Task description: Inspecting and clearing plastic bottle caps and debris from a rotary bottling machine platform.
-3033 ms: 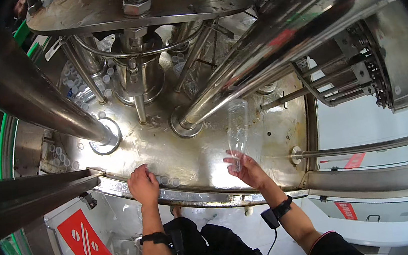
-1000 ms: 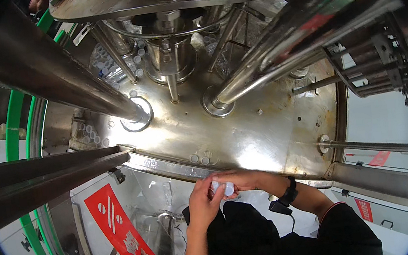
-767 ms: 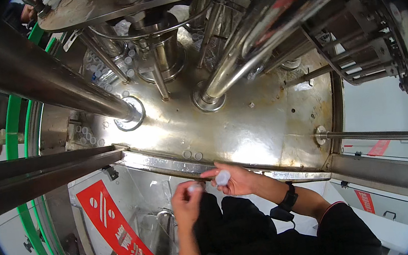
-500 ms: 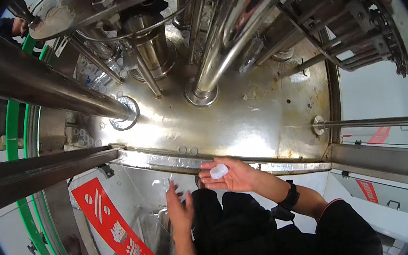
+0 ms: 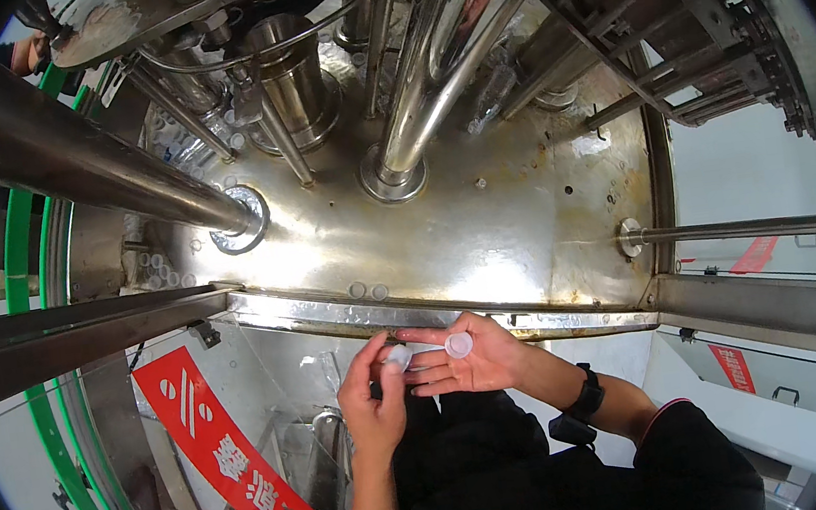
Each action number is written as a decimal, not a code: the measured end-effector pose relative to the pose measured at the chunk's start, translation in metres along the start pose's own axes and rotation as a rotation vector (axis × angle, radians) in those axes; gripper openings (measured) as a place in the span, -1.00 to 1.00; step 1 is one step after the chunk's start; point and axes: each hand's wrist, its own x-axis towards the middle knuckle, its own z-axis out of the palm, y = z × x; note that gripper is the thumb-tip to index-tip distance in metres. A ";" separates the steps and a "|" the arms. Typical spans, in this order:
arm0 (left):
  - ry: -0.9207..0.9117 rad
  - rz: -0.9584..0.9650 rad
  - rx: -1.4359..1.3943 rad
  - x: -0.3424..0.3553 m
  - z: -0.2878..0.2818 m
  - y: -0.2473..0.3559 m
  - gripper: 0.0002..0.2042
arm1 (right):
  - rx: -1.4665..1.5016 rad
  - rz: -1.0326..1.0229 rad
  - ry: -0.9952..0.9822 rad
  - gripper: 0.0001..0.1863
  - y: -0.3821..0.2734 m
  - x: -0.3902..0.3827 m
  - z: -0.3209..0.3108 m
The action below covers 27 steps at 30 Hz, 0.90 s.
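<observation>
My right hand (image 5: 489, 351) is turned palm up, its fingers stretched toward the left. A small round white plastic cap (image 5: 459, 345) rests on it near the thumb. My left hand (image 5: 372, 400) is closed in a pinch on another white plastic cap (image 5: 399, 358), right beside the right fingertips. Both hands are in front of the metal machine bed's near edge. Two clear rings (image 5: 369, 290) lie on the bed just beyond them.
Thick steel columns (image 5: 393, 171) rise from the metal bed (image 5: 496, 235). More rings (image 5: 161, 273) lie at its left side. Steel beams (image 5: 96, 341) and green rails (image 5: 22, 269) stand at left. A red banner (image 5: 235, 456) hangs nearer. Another person's hand (image 5: 28, 54) shows at far left.
My left hand has moved up and right to my right hand and now pinches a cap. Caps seemingly stacked in my right hand are now apart, one in each hand.
</observation>
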 end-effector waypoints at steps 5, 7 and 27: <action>-0.078 -0.187 -0.139 0.003 -0.008 0.003 -0.72 | 0.014 0.029 -0.048 -0.32 0.006 -0.004 0.004; -0.106 -0.219 -0.259 0.003 -0.009 -0.001 -0.67 | -0.007 0.028 -0.051 -0.32 0.009 -0.004 0.004; -0.032 0.091 0.553 0.062 -0.014 -0.049 -0.85 | -0.273 -0.096 0.210 -0.85 0.004 -0.022 -0.055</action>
